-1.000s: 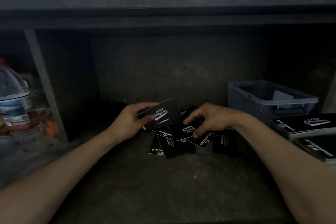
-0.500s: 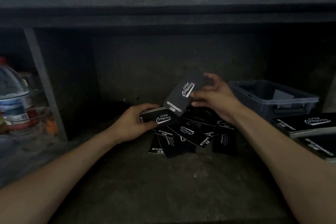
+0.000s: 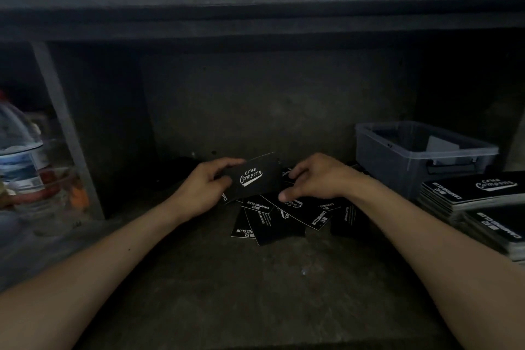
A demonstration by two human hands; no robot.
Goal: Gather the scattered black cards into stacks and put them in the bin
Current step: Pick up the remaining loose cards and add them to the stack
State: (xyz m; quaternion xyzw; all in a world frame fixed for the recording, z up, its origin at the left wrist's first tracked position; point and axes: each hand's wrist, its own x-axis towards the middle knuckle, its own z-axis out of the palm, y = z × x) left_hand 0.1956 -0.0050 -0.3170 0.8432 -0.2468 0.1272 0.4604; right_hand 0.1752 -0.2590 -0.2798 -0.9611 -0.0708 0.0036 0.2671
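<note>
While the left hand (image 3: 203, 191) grips 1 stack (image 3: 256, 180), the right hand (image 3: 319, 179) curls over roughly 7 loose cards (image 3: 274, 228) (grasp unclear).

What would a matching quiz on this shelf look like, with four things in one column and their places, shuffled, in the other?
Things:
1. bin
2. bottle
3. stack
4. loose cards

Places:
A. far left, past the divider
B. gripped in the left hand
C. spread flat on the shelf
D. back right, behind the neat piles

Pairs: 1-D, 2-A, 3-B, 4-C.
</note>
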